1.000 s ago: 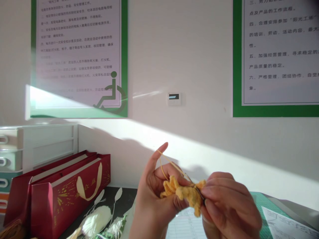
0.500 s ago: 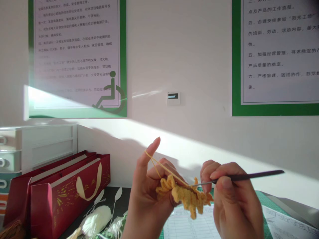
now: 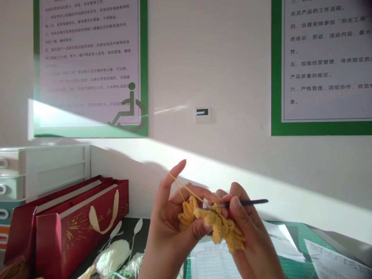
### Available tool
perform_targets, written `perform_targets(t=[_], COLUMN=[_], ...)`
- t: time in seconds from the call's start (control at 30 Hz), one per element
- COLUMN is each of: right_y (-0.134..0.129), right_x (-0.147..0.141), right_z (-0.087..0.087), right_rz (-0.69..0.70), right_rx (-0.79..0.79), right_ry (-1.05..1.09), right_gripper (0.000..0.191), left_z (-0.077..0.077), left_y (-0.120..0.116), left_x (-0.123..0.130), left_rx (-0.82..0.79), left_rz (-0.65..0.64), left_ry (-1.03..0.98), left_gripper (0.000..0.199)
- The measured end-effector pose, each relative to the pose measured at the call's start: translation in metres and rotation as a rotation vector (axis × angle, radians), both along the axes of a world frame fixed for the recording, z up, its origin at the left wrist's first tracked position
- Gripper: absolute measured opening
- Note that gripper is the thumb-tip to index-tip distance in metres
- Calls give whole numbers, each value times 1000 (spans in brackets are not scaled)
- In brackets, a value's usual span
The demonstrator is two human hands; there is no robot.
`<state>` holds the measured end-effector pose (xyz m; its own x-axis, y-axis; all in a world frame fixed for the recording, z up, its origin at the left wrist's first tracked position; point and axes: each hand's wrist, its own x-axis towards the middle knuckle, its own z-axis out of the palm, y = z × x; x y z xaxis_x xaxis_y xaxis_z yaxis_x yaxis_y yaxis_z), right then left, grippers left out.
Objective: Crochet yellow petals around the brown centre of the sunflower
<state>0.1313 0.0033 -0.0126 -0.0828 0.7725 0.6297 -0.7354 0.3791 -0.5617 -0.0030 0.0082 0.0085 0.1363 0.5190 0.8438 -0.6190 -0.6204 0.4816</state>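
A yellow crocheted piece (image 3: 216,224) with several curled petals hangs between my two hands. My left hand (image 3: 177,224) pinches it from the left, thumb in front. A strand of yellow yarn (image 3: 186,186) loops over my raised left index finger and runs down to the work. In my right hand (image 3: 247,224) is a crochet hook (image 3: 252,202) with a dark handle, held between thumb and fingers. Its thin metal shaft reaches left to the top edge of the piece; the tip is hard to make out among the stitches.
Red paper bags (image 3: 87,217) with a cream ribbon handle stand at left beside stacked drawers (image 3: 13,186). A white yarn ball (image 3: 113,257) lies near them on a dark surface. Printed sheets (image 3: 215,259) rest on a green cutting mat (image 3: 293,228). Green-framed posters hang on the wall.
My right hand has moved left with the hook, close against the yellow piece and my left fingers. The piece has turned, its right side now lower. My left hand stays nearly in place.
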Motion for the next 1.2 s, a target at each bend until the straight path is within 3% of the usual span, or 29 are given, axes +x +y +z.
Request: perform_targets(t=[0.1, 0.27, 0.53, 0.73, 0.9, 1.2], right_y=[0, 3, 6, 10, 6, 0], right_x=[0, 4, 9, 8, -1, -1], right_z=[0, -2, -7, -7, -5, 2], right_rz=[-48, -139, -201, -292, -236, -163], right_rx=[73, 121, 169, 221, 205, 168], right_ry=[-13, -19, -36, -22, 24, 23], right_gripper=[19, 14, 12, 12, 17, 22], left_z=[0, 1, -5, -4, -3, 0], left_y=[-3, -12, -7, 1, 2, -8], left_x=[0, 4, 6, 3, 0, 2], left_rx=[-47, -65, -67, -54, 1, -148], left_rz=[-11, 146, -32, -57, -38, -127], left_ry=[8, -64, -7, 29, 38, 66], left_gripper=[84, 80, 84, 94, 103, 116])
